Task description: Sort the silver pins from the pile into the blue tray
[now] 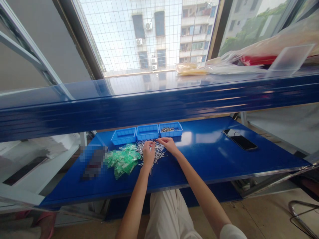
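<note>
A loose pile of thin silvery metal pins (159, 155) lies on the blue table in front of me. Over its left part is my left hand (149, 152), fingers closed in a pinch. My right hand (168, 144) pinches at the pile's far right edge, close to the bins. Whatever sits between the fingertips is too small to make out. Green-tinted small plastic bags (123, 161) are heaped left of the pins. Behind stand three blue bins in a row: the right bin (171, 134) holds similar pins, while the middle bin (147, 136) and left bin (124, 141) show bare floors.
A phone (240, 139) lies on the right of the table (204, 156). At the left is a blurred-out dark object (94, 164). A blue shelf (149, 108) crosses above the table's back, carrying plastic bags (191, 69) and a clear plastic piece (290, 59). A pink shoe (47, 221) shows lower left.
</note>
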Tool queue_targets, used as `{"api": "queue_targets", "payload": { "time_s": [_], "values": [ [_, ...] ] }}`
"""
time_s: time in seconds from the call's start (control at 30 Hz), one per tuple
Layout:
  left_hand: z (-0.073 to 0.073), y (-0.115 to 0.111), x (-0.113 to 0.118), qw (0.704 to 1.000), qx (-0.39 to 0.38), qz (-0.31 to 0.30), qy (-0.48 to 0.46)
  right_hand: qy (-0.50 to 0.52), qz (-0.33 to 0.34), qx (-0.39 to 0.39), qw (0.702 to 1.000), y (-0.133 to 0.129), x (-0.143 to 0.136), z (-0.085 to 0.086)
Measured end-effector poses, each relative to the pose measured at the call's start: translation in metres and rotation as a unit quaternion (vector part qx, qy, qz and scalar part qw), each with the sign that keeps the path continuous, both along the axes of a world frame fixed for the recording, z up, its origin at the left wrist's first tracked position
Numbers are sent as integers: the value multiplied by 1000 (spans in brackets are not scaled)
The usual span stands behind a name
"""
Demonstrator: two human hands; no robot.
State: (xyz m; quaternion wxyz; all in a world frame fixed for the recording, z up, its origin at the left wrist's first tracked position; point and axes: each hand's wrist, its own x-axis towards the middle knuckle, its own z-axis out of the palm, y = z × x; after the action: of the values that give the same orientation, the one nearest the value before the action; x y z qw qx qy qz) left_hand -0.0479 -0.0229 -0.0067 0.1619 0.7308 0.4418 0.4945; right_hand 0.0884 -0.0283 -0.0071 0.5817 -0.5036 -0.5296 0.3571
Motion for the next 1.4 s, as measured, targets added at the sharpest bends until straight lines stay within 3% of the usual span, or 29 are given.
{"api": "queue_targets", "payload": {
  "time_s": [0.37, 0.5, 0.73, 0.87, 0.97, 1.1, 1.4],
  "values": [
    [0, -2, -1, 999, -26, 27, -36, 39, -138, 19, 989, 6, 13, -1],
    [1, -3, -2, 998, -40, 26, -34, 52, -147, 32, 987, 9, 19, 0],
    [1, -3, -2, 998, -39, 24, -40, -139, -123, 46, 982, 5, 14, -6],
    [0, -3, -2, 998, -42, 19, -36, -279, -88, 28, 956, -1, 8, -12],
    [0, -3, -2, 999, -41, 17, -31, -353, -103, -1, 930, -4, 6, -12],
    [2, -4, 0, 998, -43, 15, -31, -384, -123, -32, 915, -6, 8, -11],
    [5, -7, 0, 998, -50, 19, -44, -393, -122, -38, 910, -3, 11, -14]
  ]
}}
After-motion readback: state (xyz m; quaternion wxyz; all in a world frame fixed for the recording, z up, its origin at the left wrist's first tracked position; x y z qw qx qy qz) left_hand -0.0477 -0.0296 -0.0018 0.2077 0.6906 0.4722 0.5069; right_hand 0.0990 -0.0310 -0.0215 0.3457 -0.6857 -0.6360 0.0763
